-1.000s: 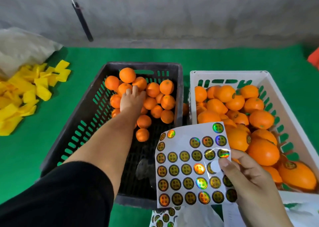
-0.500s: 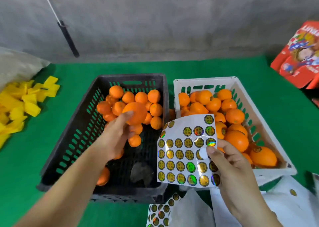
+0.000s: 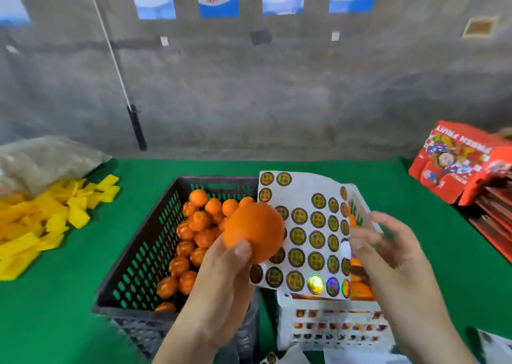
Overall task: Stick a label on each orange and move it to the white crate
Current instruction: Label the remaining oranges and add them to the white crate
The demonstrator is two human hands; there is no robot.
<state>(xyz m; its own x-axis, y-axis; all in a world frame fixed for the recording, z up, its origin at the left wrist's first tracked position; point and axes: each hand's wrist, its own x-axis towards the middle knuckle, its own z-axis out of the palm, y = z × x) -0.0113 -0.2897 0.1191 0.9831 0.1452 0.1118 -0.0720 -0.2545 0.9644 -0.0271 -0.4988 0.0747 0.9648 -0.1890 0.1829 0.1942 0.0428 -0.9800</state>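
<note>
1. Left hand grips one orange: round, bright, its visible skin bare, raised over the black crate.
2. Right hand, blurred, holds the sticker sheet at the orange's 3 o'clock; grip unclear.
3. White crate sits under the sheet.

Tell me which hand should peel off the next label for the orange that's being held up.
Right. The right hand already holds the sticker sheet, its thumb at the labels, while the left hand is occupied gripping the orange beside the sheet.
</note>
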